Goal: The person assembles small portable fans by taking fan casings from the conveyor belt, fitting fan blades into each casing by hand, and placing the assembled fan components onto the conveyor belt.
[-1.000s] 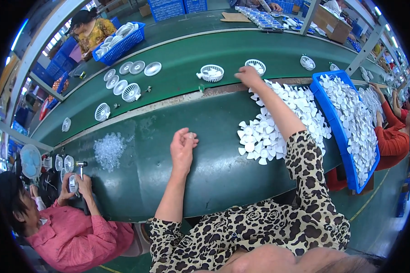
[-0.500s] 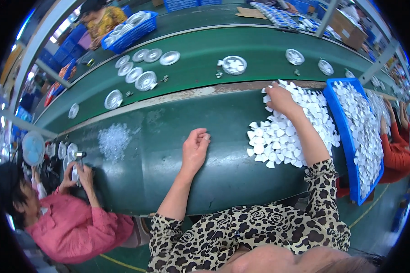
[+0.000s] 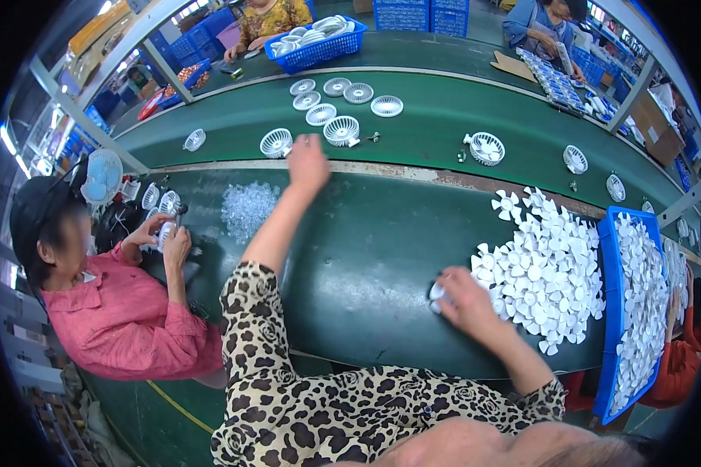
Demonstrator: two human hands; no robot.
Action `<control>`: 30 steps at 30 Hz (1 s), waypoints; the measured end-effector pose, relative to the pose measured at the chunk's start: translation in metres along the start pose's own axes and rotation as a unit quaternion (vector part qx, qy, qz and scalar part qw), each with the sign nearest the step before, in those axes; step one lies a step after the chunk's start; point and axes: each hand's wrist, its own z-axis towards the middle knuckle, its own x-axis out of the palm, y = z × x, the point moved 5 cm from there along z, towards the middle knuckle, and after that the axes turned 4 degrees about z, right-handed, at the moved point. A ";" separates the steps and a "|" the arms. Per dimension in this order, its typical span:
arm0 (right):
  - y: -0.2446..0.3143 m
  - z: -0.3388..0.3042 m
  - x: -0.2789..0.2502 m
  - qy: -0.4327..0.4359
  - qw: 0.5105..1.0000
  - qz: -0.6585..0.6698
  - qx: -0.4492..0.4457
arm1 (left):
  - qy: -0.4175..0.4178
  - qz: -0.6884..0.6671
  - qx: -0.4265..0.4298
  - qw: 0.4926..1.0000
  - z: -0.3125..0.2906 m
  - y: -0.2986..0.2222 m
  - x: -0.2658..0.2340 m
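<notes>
Stretched over the belt's near edge, my left hand (image 3: pixel 309 165) has its fingers bent down and closed beside a white round fan housing (image 3: pixel 276 143). What the fingertips grip there is hidden. My right hand (image 3: pixel 469 302) is low over the green work surface (image 3: pixel 366 272), slightly blurred, with a white fan blade (image 3: pixel 437 296) between thumb and fingers. Just right of it spreads a heap of white fan blades (image 3: pixel 541 272). Another slatted housing (image 3: pixel 341 131) lies on the belt near my left hand, with a small metal part (image 3: pixel 374 137) beside it.
A blue tray (image 3: pixel 609 311) full of fan blades stands at the right. Small clear pieces (image 3: pixel 248 212) lie in a pile at the left. A co-worker in pink (image 3: pixel 125 311) handles a white part there. More housings (image 3: pixel 487 148) are along the green belt (image 3: pixel 428 117).
My left hand has reached forward to the belt. The right hand has drawn back from the heap toward me, now with a fan blade. The whole view has shifted leftward.
</notes>
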 end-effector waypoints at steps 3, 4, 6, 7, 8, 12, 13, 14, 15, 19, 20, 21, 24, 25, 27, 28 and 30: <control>0.015 -0.012 0.019 -0.046 0.997 -0.049 -0.029 | 0.119 0.129 -0.088 0.981 0.023 0.049 0.039; 0.016 -0.011 0.021 -0.076 0.995 -0.061 -0.031 | 0.166 0.125 -0.085 0.974 0.029 0.049 0.048; 0.013 -0.009 0.030 -0.092 0.994 -0.049 -0.026 | 0.193 0.078 -0.095 0.973 0.034 0.047 0.059; 0.012 -0.008 0.031 -0.105 0.994 -0.040 -0.014 | 0.213 0.036 -0.088 0.973 0.039 0.038 0.067; 0.010 -0.007 0.030 -0.109 0.993 -0.045 -0.019 | 0.160 -0.026 -0.056 0.985 0.042 0.011 0.066; 0.007 -0.010 0.032 -0.139 0.989 -0.050 -0.031 | 0.145 -0.027 0.044 0.988 0.043 -0.058 0.087; 0.006 -0.011 0.030 -0.155 0.986 -0.045 -0.029 | 0.133 -0.034 0.041 0.990 0.043 -0.071 0.085; 0.005 -0.012 0.030 -0.146 0.989 -0.036 -0.009 | 0.137 -0.037 0.040 0.989 0.042 -0.079 0.079; 0.005 -0.010 0.032 -0.143 0.989 -0.032 -0.015 | 0.142 -0.039 0.040 0.988 0.040 -0.083 0.072; 0.004 -0.011 0.027 -0.174 0.984 -0.032 -0.004 | 0.049 -0.085 0.119 0.988 0.022 -0.107 -0.001; 0.003 -0.012 0.026 -0.182 0.983 -0.035 -0.007 | 0.042 -0.095 0.129 0.986 0.012 -0.113 -0.020; 0.005 -0.012 0.027 -0.178 0.983 -0.036 -0.014 | 0.034 -0.100 0.133 0.986 -0.001 -0.112 -0.042; 0.012 -0.016 0.024 -0.171 0.983 -0.054 -0.028 | 0.042 -0.108 0.150 0.982 -0.053 -0.113 -0.084; 0.013 -0.018 0.023 -0.172 0.983 -0.052 -0.028 | 0.058 -0.107 0.154 0.980 -0.071 -0.115 -0.089; 0.015 -0.023 0.022 -0.164 0.984 -0.066 -0.027 | 0.180 -0.097 0.179 0.962 -0.109 -0.113 -0.089; 0.018 -0.023 0.019 -0.170 0.983 -0.062 -0.023 | 0.238 -0.067 0.187 0.951 -0.120 -0.114 -0.091; 0.015 -0.027 0.019 -0.170 0.983 -0.069 -0.012 | 0.239 -0.088 0.189 0.948 -0.136 -0.115 -0.089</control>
